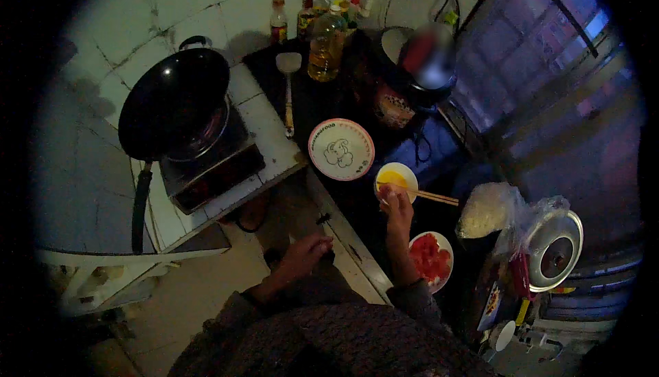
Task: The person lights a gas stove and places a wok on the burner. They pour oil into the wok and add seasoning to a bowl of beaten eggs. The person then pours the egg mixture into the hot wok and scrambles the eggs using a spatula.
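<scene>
My right hand (396, 204) is over a small white bowl (415, 177) holding yellow beaten egg (391, 177). It grips a pair of light wooden chopsticks (437, 196), whose ends stick out past the bowl to the right. My left hand (309, 251) hangs in front of my body, off the counter, fingers loosely bent, with nothing visible in it. Beside my right forearm stands a white bowl of chopped red food, apparently tomato (430, 258). Farther up, a white plate (340, 150) with a pink rim and cartoon elephant lies on the dark counter.
A black wok (175, 104) sits on a cooker (216, 176) at left, its handle (140, 212) jutting out. A spatula (288, 88), an oil bottle (327, 42) and several sauce bottles stand behind. A plastic bag (489, 209), a glass lid (556, 253) and a tap (540, 338) are at right.
</scene>
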